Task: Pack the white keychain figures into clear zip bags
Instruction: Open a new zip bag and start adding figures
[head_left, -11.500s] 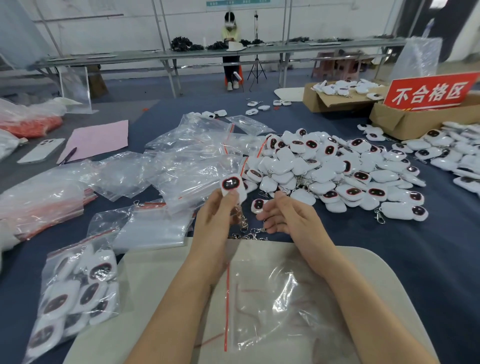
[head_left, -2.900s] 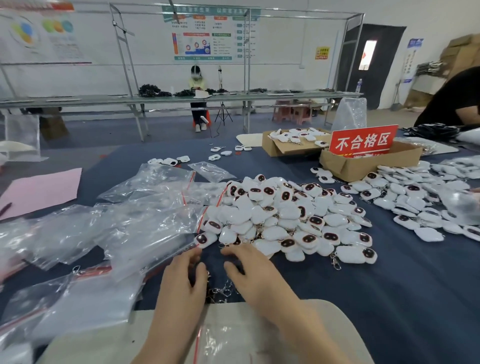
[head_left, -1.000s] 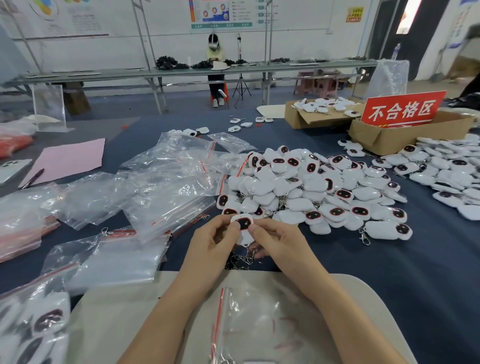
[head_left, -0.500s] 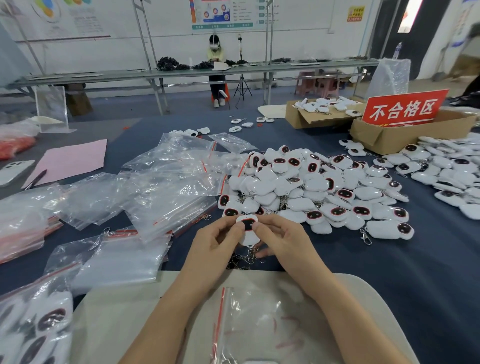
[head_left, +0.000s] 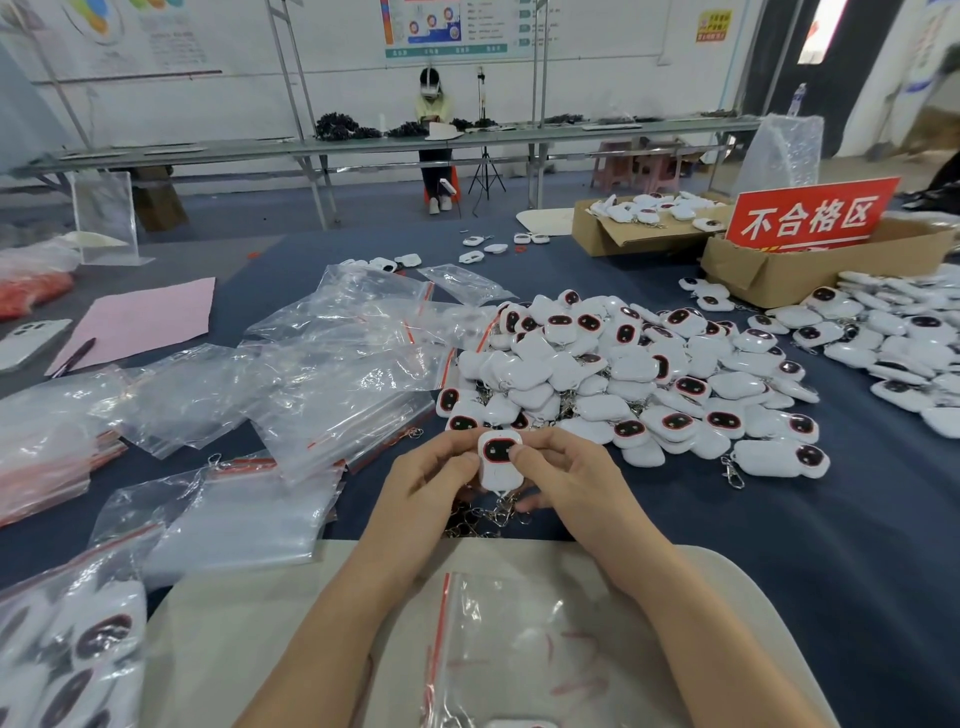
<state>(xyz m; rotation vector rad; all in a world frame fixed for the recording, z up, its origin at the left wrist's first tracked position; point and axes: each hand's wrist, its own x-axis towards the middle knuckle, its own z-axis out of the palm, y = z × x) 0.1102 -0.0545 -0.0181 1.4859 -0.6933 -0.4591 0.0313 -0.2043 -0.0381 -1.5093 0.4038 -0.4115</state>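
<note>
I have one white keychain figure (head_left: 500, 460) pinched between my two hands, held just above the blue cloth (head_left: 779, 545) at the near edge of the big pile. My left hand (head_left: 431, 483) grips its left side and my right hand (head_left: 576, 483) its right, both with fingers curled and a thumb on the front. It stands upright with its one dark, red-rimmed face toward me, and its chain hangs into a tangle of chains (head_left: 488, 519) under my hands. Just beyond lies the big pile of figures (head_left: 623, 379), far too many to count, and a second pile (head_left: 893, 338) spreads well off to the right. Seven or so strays (head_left: 471, 256) dot the far side of the cloth. On the beige board (head_left: 234, 623) in front of me lies one clear zip bag (head_left: 519, 649) with a red strip, flat between my forearms. At lower left one filled bag (head_left: 67, 660) shows at least three dark faces through the plastic. Left of the pile is a loose heap of empty bags (head_left: 322, 364), and nearer me one neater stack (head_left: 244, 514). Farther left I count one pink sheet (head_left: 140, 322), one pen (head_left: 75, 357) and one phone (head_left: 28, 343). At far right stand two cardboard boxes, one (head_left: 613, 236) holding more figures, the other (head_left: 810, 270) carrying one red sign (head_left: 810, 215).
</note>
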